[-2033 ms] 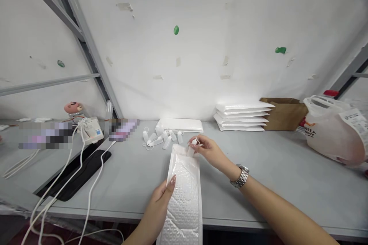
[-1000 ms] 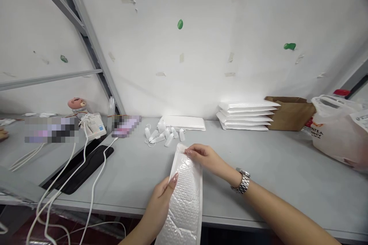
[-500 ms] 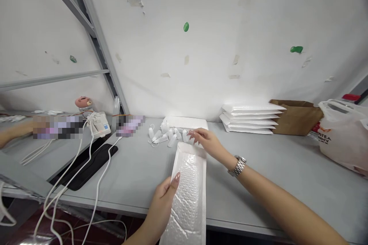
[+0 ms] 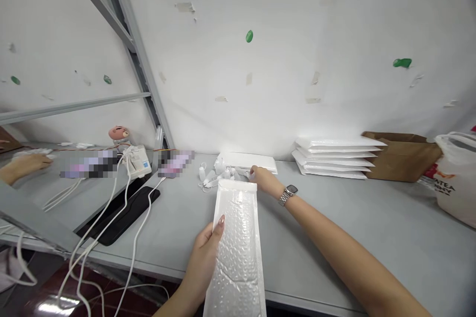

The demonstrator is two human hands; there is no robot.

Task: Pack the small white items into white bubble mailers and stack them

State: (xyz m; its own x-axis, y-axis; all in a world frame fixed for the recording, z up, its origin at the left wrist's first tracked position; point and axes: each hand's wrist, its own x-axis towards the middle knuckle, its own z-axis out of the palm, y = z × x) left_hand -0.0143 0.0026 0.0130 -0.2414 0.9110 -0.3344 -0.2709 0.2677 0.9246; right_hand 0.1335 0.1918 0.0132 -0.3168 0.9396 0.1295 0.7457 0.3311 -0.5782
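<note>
My left hand point(image 4: 206, 252) grips the left edge of a long white bubble mailer point(image 4: 238, 242), its thumb on the front face. The mailer is held upright over the table's front edge. Behind its top end lies a small pile of white plastic pieces with thin cords point(image 4: 211, 177). My right hand point(image 4: 265, 179), with a metal-banded watch on the wrist, reaches past the mailer's top right corner to the right side of the pile. Its fingers are drawn together; what they hold, if anything, is too small to make out.
A flat white packet point(image 4: 249, 160) lies against the wall. Stacked white mailers point(image 4: 336, 156), a brown paper bag point(image 4: 403, 156) and a plastic bag point(image 4: 455, 178) stand right. Left are a power strip point(image 4: 138, 161), cables, a black pad point(image 4: 124, 218) and another person's hand point(image 4: 33, 164).
My right hand has moved to the pile and its fingers have closed together. The mailer's top flap now appears more upright. The view has shifted slightly left, and the other person's hand has moved.
</note>
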